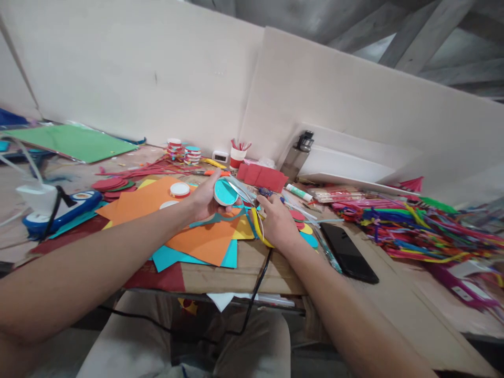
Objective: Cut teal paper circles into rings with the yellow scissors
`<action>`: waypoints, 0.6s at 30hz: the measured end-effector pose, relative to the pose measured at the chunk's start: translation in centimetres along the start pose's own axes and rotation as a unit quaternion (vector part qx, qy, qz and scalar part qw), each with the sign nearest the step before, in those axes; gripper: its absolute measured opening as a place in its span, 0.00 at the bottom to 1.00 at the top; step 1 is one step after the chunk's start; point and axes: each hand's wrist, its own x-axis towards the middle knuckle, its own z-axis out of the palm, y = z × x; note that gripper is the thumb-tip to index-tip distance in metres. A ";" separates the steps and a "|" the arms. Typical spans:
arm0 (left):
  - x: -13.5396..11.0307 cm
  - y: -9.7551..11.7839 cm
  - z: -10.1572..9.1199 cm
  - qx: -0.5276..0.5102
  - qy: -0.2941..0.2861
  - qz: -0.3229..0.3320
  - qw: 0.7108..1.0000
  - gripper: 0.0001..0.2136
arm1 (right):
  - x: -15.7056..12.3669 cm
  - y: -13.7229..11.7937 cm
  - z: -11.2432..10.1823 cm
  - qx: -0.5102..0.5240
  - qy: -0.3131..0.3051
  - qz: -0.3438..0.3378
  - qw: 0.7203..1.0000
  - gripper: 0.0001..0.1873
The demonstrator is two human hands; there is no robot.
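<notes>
The left hand (pixel 205 202) clasps the turquoise disc (pixel 225 192), probably light and bendable, at its rim; the right hand (pixel 277 220) grips the scissors (pixel 258 224).

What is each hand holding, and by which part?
The left hand grips a teal disc by its rim. The right hand holds scissors by their yellow handles, with the blades at the disc.

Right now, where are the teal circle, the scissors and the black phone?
teal circle (pixel 225 192): head view, middle of its face.
scissors (pixel 255 221): head view, on the yellow handle.
black phone (pixel 348 253): head view, middle of its screen.
</notes>
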 end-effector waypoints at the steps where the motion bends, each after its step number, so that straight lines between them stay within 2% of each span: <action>1: 0.0 0.0 0.0 0.002 -0.004 -0.002 1.000 0.31 | 0.0 0.0 0.0 -0.008 -0.004 0.000 1.000 0.20; 13: -0.2 1.1 -0.4 0.020 -0.009 -0.030 0.999 0.39 | 0.0 -0.2 -0.8 -0.052 -0.026 0.003 0.998 0.18; 18: -0.2 1.3 -0.2 -0.028 0.018 0.017 0.999 0.36 | -0.1 0.0 -0.6 -0.055 -0.032 0.014 0.998 0.20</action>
